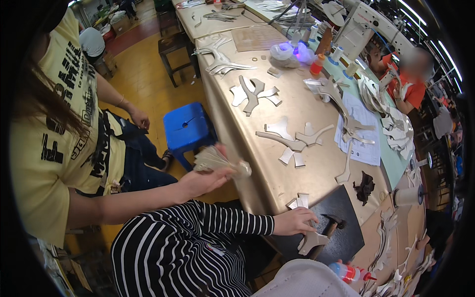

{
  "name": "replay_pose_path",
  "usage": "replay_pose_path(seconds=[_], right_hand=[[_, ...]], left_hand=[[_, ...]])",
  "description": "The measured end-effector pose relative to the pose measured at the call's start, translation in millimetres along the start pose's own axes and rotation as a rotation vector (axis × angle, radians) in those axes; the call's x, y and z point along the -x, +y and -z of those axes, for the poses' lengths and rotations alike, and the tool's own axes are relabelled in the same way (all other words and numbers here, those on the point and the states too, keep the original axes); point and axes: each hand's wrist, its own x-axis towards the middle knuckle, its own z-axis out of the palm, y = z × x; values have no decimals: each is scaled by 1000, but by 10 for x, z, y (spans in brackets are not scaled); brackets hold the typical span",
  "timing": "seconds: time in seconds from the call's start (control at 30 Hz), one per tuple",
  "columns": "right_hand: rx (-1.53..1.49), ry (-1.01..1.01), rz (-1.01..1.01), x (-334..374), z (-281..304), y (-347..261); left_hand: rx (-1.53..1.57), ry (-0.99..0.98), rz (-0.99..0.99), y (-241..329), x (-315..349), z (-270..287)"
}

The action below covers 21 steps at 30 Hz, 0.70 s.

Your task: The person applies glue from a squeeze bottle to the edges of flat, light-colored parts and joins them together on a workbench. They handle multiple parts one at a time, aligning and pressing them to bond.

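My left hand [297, 221], in a black-and-white striped sleeve, reaches over the near edge of a dark slab [350, 238]. Its curled fingers hold a pale, forked flat piece [313, 240]. Right beside that piece, a hammer [332, 226] with a wooden handle lies on the slab. Of my right hand [339, 261] only a little shows, at a squeeze bottle [349, 273] with a red tip. Light grey stitched fabric [309, 278] hides the rest of that hand. More small pale pieces [299, 201] lie behind my left hand.
At left, a person in a yellow shirt [54, 163] holds a stack of pale pieces [212, 159] above a blue stool [186, 124]. Cut pieces [292, 141] lie in groups across the table. A dark crumpled scrap [364, 188], thread cones and a sewing machine [368, 22] are farther right.
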Motion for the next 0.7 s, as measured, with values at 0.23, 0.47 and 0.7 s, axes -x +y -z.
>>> replay_pose_path(seconds=[0.23,0.47,0.7], right_hand=[[-713,-400,-377,-146,153,216],[-819,-155,-390,-77,109,199],[-843,-196,-376,-123,87,230]], left_hand=[[114,-4,69,18,-22,35],[10,2,37,18,-49,-12],[24,-25,32,17,-38,11]])
